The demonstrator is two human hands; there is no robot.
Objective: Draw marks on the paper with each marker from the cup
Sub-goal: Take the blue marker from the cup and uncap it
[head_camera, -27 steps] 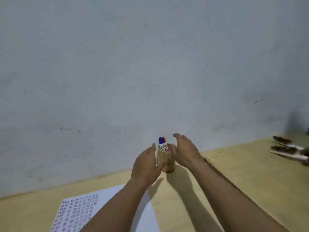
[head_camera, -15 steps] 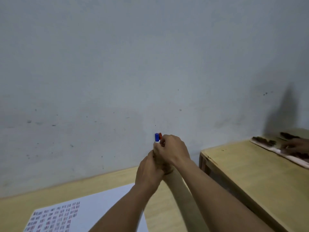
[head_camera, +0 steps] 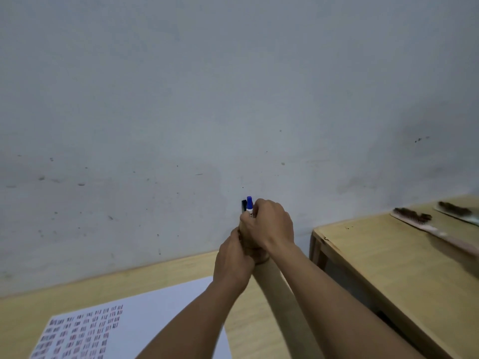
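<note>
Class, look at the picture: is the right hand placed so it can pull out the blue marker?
Probably yes. The right hand is closed at the cup's top, right beside the blue marker, whose cap stands clear above the fingers. The left hand wraps the cup from below, steadying it. The exact grip is hidden.

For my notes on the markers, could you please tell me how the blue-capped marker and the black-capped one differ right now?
The blue-capped marker stands higher than the black-capped marker. The blue one shows a white barrel under its cap; the black one shows only its cap. The blue one sits nearer the right hand. Both point upward above the hands.
</note>
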